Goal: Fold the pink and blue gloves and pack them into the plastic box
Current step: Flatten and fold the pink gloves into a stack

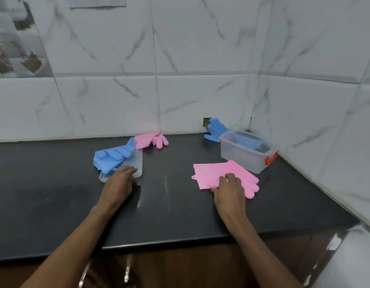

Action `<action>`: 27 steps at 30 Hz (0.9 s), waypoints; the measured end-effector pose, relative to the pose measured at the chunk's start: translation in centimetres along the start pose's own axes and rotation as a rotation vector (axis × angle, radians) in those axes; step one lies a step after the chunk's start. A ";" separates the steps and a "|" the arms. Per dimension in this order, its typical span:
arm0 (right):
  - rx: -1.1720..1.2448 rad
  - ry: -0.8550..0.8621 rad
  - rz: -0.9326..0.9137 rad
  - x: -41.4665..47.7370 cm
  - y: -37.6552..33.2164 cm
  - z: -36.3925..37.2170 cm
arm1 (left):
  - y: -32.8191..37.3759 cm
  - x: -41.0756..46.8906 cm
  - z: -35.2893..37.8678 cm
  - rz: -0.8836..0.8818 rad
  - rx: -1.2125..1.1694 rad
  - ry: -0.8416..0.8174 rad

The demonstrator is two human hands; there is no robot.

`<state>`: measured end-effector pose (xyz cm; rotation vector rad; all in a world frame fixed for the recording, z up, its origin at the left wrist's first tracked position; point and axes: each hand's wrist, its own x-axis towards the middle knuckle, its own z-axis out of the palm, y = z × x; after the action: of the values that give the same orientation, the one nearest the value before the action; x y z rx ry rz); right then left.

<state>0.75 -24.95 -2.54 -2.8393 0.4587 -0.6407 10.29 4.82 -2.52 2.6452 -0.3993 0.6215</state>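
A pink glove [213, 173] lies flat on the black counter, fingers pointing right. My right hand [230, 190] presses down on its near edge. The clear plastic box [245, 156] with an orange latch stands just behind it in the corner and holds something blue, folded. A blue glove [215, 129] leans on the wall behind the box. At the left, another blue glove [111, 157] lies partly over the clear lid [136, 167], and my left hand [121, 177] rests flat on the lid's near end. A second pink glove [153, 139] lies by the wall.
The black counter [169, 204] fills a corner between white marble-tiled walls at the back and right. Its front edge runs across the lower part of the view, with brown cabinet fronts below.
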 end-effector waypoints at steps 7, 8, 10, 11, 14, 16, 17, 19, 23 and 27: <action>0.111 -0.030 0.070 -0.1 1.9 -1.8 | 10.4 0.1 3.5 -0.035 -0.176 -0.053; 0.136 -0.027 0.069 -0.2 2.3 -2.0 | 12.2 0.8 4.5 -0.033 -0.177 -0.078; 0.157 -0.015 0.052 -0.6 3.4 -2.3 | 15.4 2.4 6.2 -0.063 -0.117 -0.135; 0.156 -0.007 0.046 -0.9 4.0 -2.4 | 16.7 3.3 6.9 -0.113 -0.053 -0.180; 0.263 0.054 0.135 -1.4 5.5 -2.8 | 19.3 4.9 8.5 -0.288 0.013 -0.330; 0.392 0.122 0.197 -1.4 6.0 -2.8 | 20.4 5.1 9.2 -0.327 -0.062 -0.319; 0.427 0.148 0.217 -1.4 6.1 -2.8 | 20.7 5.1 9.3 -0.328 -0.098 -0.290; 0.445 0.166 0.257 -1.4 6.0 -2.6 | 20.9 4.9 8.8 -0.309 -0.209 -0.217; 0.448 0.081 0.415 0.0 6.3 -2.8 | 19.1 6.5 4.8 -0.288 -0.593 -0.079; 0.433 -0.085 0.381 2.5 6.1 -3.6 | 16.0 9.4 -1.7 -0.035 -0.664 -0.035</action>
<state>-0.27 -31.90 0.11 -2.2795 0.7224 -0.4723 12.09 -10.29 8.26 2.0236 -0.4713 0.3482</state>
